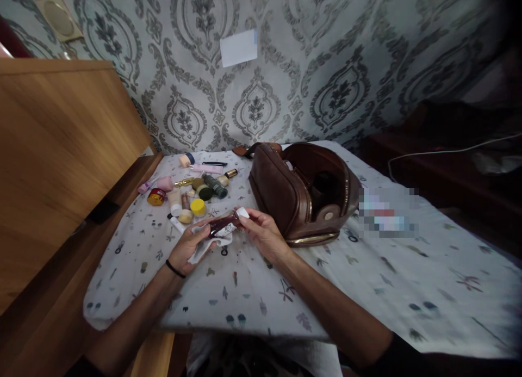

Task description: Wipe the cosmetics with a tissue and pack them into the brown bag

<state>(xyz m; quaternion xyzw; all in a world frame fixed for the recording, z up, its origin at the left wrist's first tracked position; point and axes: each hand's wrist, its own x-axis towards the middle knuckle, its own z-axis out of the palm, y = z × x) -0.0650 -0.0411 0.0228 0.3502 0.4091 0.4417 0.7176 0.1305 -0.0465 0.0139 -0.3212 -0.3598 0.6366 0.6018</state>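
A patterned tablecloth (367,290) fills the lower frame. At centre stands an open brown leather pouch (302,192), with small cosmetics (196,195) clustered to its left. Below these, the right hand (263,233) pinches the white-capped end of a dark tube (224,223). The left hand (185,252) grips the tube's other end along with a white tissue (204,250).

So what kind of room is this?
Probably a bedroom at home: patterned wallpaper, a printed sheet over the surface, and small cosmetic jars beside a brown bag. The left hand and right hand hold a dark tube.
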